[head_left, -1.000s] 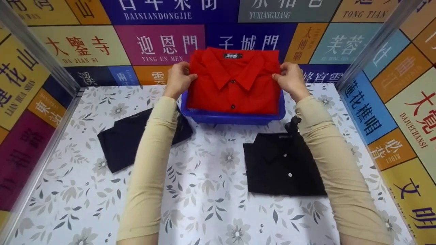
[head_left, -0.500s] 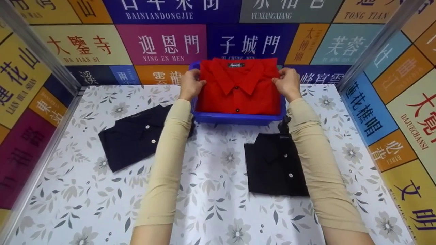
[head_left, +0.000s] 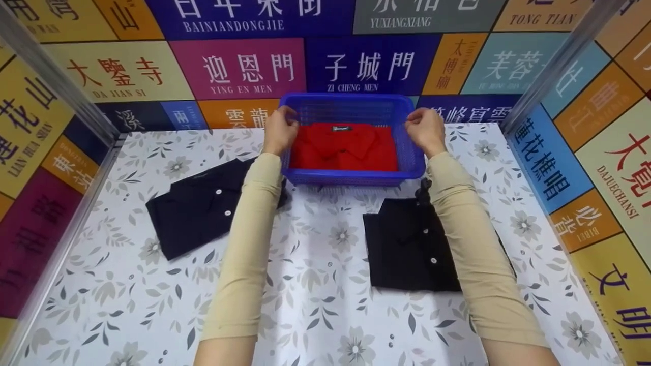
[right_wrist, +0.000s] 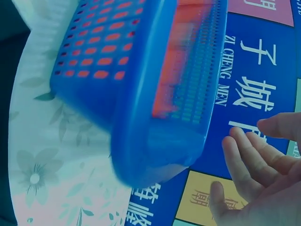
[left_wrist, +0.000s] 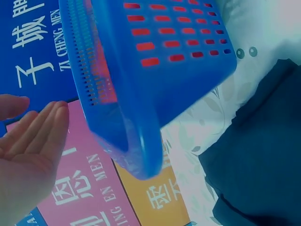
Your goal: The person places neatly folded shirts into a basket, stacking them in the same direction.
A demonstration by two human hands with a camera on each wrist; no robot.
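Observation:
A folded red shirt [head_left: 346, 152] lies collar up inside the blue plastic basket [head_left: 353, 177], its dark neck label showing in the head view. My left hand [head_left: 279, 131] is over the basket's left rim, holding nothing. In the left wrist view, the straight fingers of that hand [left_wrist: 35, 150] are apart from the basket [left_wrist: 188, 89]. Over the right rim is my right hand [head_left: 426, 131], also without anything in it. Its fingers are loosely bent in the right wrist view, where red cloth shows through the slots of the basket [right_wrist: 94, 101].
A folded navy shirt [head_left: 196, 211] lies left on the flowered tabletop [head_left: 310, 284], partly behind the left sleeve. To the right is a folded black shirt [head_left: 407, 249], partly under the right sleeve. A lettered wall panel [head_left: 236, 68] stands directly behind the basket.
The red shirt has dropped from both hands' hold and now sits lower, within the basket. Both hands have let go of its sides and stay near the rim.

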